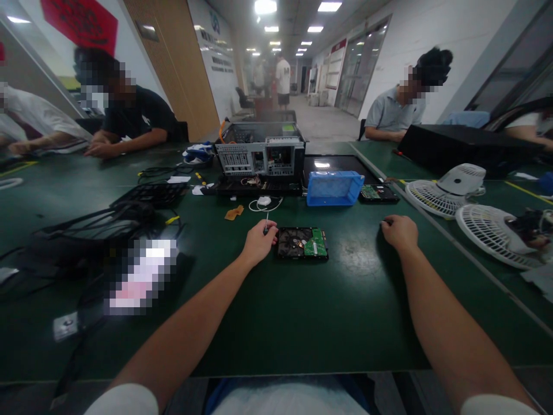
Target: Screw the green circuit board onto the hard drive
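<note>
A hard drive (294, 242) lies flat on the green table in front of me, its green circuit board facing up. At its left edge is my left hand (259, 241), closed around a small screwdriver (267, 218) whose thin metal shaft points up and away. The fingertips are beside or touching the drive; which one I cannot tell. Well to the right, my right hand (400, 231) rests on the table with curled fingers. Something small and dark shows at its fingertips, too small to name.
Beyond the drive stand a blue plastic bin (334, 189), a second hard drive (379, 194) and an opened computer case (261, 151). White fan parts (449, 190) lie to the right. Black cables and parts (116, 225) cover the left. Other people sit around the table.
</note>
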Tool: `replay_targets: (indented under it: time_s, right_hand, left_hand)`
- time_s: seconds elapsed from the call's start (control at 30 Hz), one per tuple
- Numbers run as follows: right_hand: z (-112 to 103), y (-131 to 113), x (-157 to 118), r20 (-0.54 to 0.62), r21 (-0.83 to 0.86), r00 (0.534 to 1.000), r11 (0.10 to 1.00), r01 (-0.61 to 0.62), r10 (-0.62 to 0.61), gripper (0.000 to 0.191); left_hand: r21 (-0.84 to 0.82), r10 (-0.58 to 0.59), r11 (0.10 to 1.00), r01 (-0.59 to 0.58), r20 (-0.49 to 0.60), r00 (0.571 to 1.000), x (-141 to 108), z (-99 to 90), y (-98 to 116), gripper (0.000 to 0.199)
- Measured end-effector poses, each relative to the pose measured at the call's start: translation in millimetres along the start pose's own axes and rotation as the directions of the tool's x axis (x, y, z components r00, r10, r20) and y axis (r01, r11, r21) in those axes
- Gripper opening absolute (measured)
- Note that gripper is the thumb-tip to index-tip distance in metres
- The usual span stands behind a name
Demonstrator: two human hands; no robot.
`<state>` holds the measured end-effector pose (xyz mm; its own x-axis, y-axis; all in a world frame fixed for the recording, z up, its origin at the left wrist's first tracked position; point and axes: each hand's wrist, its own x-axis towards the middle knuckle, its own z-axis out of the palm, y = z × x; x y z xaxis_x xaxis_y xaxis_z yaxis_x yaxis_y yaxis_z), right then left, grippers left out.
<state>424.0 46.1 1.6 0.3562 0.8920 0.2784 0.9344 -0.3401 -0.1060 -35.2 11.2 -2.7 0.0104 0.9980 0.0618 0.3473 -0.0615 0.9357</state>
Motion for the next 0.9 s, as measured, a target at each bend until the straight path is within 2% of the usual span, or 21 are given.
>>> replay_targets:
  time_s: [0.13, 0.3, 0.43, 0.63, 0.9]
  right_hand:
    - [-1.0, 4.5, 3.1, 0.030, 0.036, 0.997, 0.997, -0.075, 0.074, 0.036]
    - [-5.1, 12.4, 6.6, 0.006, 0.095, 0.990, 0.985, -0.141, 0.141, 0.038]
    - [-11.2, 16.4, 7.4, 0.028, 0.079, 0.980, 0.977, -0.201, 0.199, 0.036]
    - [-20.7, 15.9, 6.3, 0.091, 0.042, 0.974, 0.976, -0.213, 0.208, 0.028]
    - [-21.1, 14.0, 5.8, 0.193, 0.020, 0.967, 0.984, -0.176, 0.169, 0.031]
  left_hand:
    - [-0.013, 0.006, 1.000, -0.006, -0.009, 1.000, 1.3, 1.9, -0.6, 0.019]
    - [-0.013, 0.013, 1.000, -0.013, -0.002, 1.000, 1.0, 0.7, 0.8, 0.019]
    - [-0.006, 0.011, 1.000, -0.010, 0.001, 1.000, -0.5, -0.8, 2.4, 0.020]
    - [0.007, 0.006, 1.000, -0.007, 0.008, 1.000, 0.7, -1.0, -0.3, 0.020]
    - [0.001, 0.009, 1.000, -0.009, 0.010, 1.000, 1.6, -1.1, -3.6, 0.020]
